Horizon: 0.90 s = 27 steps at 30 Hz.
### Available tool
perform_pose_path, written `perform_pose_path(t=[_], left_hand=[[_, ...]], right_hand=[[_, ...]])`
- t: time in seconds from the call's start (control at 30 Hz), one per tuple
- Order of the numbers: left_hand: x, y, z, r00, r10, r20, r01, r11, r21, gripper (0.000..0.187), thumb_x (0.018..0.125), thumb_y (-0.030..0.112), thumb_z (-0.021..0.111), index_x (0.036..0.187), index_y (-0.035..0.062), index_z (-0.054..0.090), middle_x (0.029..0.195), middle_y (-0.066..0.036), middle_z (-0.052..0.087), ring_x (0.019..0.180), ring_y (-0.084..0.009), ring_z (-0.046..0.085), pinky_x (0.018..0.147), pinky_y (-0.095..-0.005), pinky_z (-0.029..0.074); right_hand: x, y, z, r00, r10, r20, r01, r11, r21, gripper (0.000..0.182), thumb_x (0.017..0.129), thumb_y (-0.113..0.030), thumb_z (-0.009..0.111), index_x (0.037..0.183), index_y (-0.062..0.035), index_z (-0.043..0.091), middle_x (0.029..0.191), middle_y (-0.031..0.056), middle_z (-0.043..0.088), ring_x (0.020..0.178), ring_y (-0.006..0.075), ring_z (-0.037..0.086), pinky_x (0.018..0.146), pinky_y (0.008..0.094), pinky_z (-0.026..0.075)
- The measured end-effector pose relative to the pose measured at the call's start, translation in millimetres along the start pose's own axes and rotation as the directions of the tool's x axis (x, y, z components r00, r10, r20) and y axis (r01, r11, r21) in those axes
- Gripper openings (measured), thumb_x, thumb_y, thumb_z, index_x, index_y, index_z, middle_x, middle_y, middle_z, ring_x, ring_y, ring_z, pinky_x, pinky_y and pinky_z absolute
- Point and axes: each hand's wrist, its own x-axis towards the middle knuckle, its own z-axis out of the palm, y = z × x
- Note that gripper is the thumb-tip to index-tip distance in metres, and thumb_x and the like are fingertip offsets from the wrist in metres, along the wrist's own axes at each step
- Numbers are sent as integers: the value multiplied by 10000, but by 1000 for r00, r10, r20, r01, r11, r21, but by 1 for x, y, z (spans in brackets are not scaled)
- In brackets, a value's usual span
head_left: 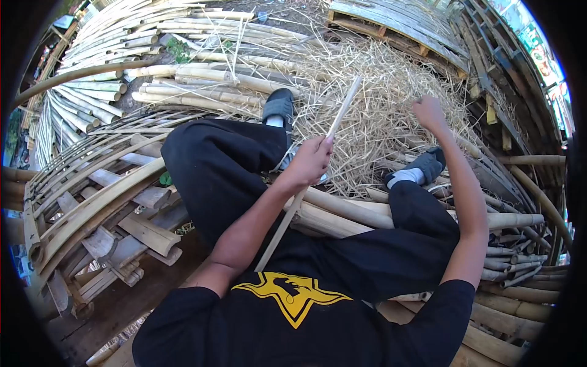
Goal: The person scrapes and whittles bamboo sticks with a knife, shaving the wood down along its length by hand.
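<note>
My left hand (pixel 310 161) is wrapped round a long, thin bamboo strip (pixel 345 109). The strip runs slantwise from near my waist up over the pile of shavings (pixel 367 92), its upper end pointing away from me. Over to the right, my right hand (pixel 430 114) is raised above the edge of the shavings, apart from the strip. Its fingers are curled closed, and what they hold, if anything, is hidden. Between my legs lie thick bamboo poles (pixel 342 208), below and to the right of my left hand.
Bamboo poles (pixel 208 79) lie stacked at the far left and ahead. A wooden pallet (pixel 397 27) stands at the back right, with more stacked pallets (pixel 507 67) beside it. A slatted bamboo frame (pixel 104 214) is close on my left. Cut bamboo pieces (pixel 516 269) lie at right.
</note>
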Motion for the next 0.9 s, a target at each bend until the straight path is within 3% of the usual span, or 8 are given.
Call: perform_pose_path(t=[0.17, 0.37, 0.43, 0.5, 0.63, 0.7, 0.83, 0.9], left_hand=[[-3, 7, -8, 995, -10, 96, 23, 990, -136, 279, 1016, 334, 370, 835, 125, 409, 527, 73, 258, 331, -18, 208, 276, -200, 165], [-7, 5, -5, 996, -48, 73, 58, 990, -132, 282, 1008, 348, 393, 837, 125, 407, 523, 70, 257, 328, -31, 205, 280, -209, 168], [-25, 9, -4, 986, -60, 154, 76, 993, -95, 284, 1010, 348, 390, 836, 123, 404, 525, 71, 255, 329, -30, 205, 281, -206, 169], [-34, 16, -10, 974, -44, 224, 66, 994, -90, 290, 1014, 344, 377, 835, 117, 397, 529, 73, 247, 337, -25, 201, 287, -196, 174], [-14, 15, -12, 994, 5, 113, 8, 993, -114, 288, 1016, 336, 373, 838, 111, 401, 532, 71, 261, 343, -22, 209, 291, -193, 192], [-9, 11, -5, 992, -10, 124, 22, 996, -92, 286, 1016, 335, 373, 846, 108, 408, 530, 71, 269, 342, -22, 212, 291, -193, 196], [-2, 15, -10, 997, 40, 73, -36, 998, -49, 299, 1018, 337, 362, 888, 80, 439, 519, 64, 288, 335, -22, 229, 290, -198, 207], [-7, 25, -10, 995, 60, 83, -55, 996, -64, 320, 1018, 351, 355, 902, 70, 456, 518, 57, 291, 336, -25, 236, 293, -194, 207]], right_hand=[[-62, -112, 10, 879, -363, 308, 343, 932, 119, 260, 786, -196, 548, 752, 35, 662, 697, 244, 635, 696, 389, 647, 706, 460, 524], [-66, -124, 28, 877, -414, 243, 426, 905, 0, 202, 763, -172, 549, 711, -19, 670, 750, 224, 645, 682, 389, 644, 677, 448, 530], [24, -43, 70, 943, -300, 145, 318, 940, -119, 193, 764, -170, 559, 784, -24, 683, 769, 218, 656, 723, 376, 660, 635, 437, 533], [36, 23, 23, 986, 157, -59, -164, 977, -133, 224, 779, -179, 560, 876, -26, 691, 837, 207, 676, 812, 368, 669, 670, 438, 536], [30, 60, 32, 931, 173, -321, -214, 972, -97, 316, 829, -268, 532, 789, 9, 678, 865, 237, 659, 818, 375, 658, 703, 431, 521], [27, 49, 36, 996, 65, -57, -62, 997, 40, 433, 809, -374, 606, 923, 40, 664, 815, 275, 654, 896, 410, 639, 779, 473, 492], [-22, -57, -7, 882, 6, 472, -339, 703, 625, 563, 847, -592, 558, 813, -32, 615, 479, 1, 431, 383, 134, 417, 401, 297, 350], [-57, -108, -33, 824, -199, 530, -347, 562, 751, 484, 893, -548, 535, 828, -69, 553, 495, -93, 262, 370, 28, 245, 356, 224, 185]])
